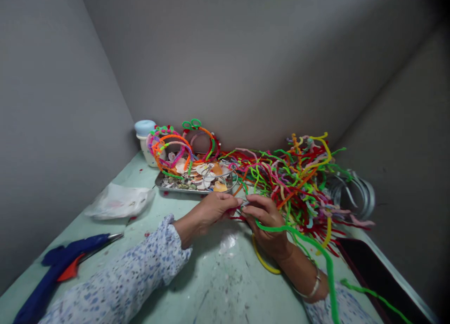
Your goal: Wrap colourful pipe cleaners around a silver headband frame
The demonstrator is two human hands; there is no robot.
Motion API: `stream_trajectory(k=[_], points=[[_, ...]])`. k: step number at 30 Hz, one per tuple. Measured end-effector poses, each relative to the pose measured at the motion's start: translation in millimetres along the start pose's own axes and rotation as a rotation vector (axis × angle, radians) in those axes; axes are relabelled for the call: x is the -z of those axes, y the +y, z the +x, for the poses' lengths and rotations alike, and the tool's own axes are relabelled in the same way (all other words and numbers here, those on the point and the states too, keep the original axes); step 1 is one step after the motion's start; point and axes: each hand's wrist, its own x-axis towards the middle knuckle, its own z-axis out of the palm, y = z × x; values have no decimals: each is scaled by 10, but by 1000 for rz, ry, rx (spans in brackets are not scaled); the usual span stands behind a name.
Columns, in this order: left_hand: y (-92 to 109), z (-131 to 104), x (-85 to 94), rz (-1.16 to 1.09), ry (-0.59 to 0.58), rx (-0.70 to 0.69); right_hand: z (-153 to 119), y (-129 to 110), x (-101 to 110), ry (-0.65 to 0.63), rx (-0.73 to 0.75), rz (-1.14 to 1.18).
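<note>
Plain grey walls (246, 56) closed in the workspace on three sides, meeting in a corner behind the table (218, 286). The left wall (45, 127) and the right wall (404, 150) slanted inward and carried no windows, shelves or decoration. The table had a pale green top, scuffed and flecked with dark marks and smears. Light fell softly and evenly, brighter on the back wall and dimming toward the right side, which lay in shadow.

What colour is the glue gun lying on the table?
The glue gun is dark blue with an orange trigger, seen in the head view.
</note>
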Motion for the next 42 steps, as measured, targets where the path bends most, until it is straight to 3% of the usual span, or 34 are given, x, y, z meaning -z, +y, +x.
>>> stream_trajectory(k=[9,14,20,29,35,42], points=[[9,-12,5,-56,-10,0,-7,10,-11,17,-13,5],[-30,19,50,34,-4,7,6,-15,-12,34,-27,3],[57,-17,54,3,-23,41,16,-48,1,38,-33,13],[109,-35,123,33,-163,28,-92,32,-4,-7,-24,37],[127,-50,85,-83,-212,111,-91,25,11,-23,-13,8],[194,-84,56,-32,-175,77,-81,16,13,-2,-14,-11]])
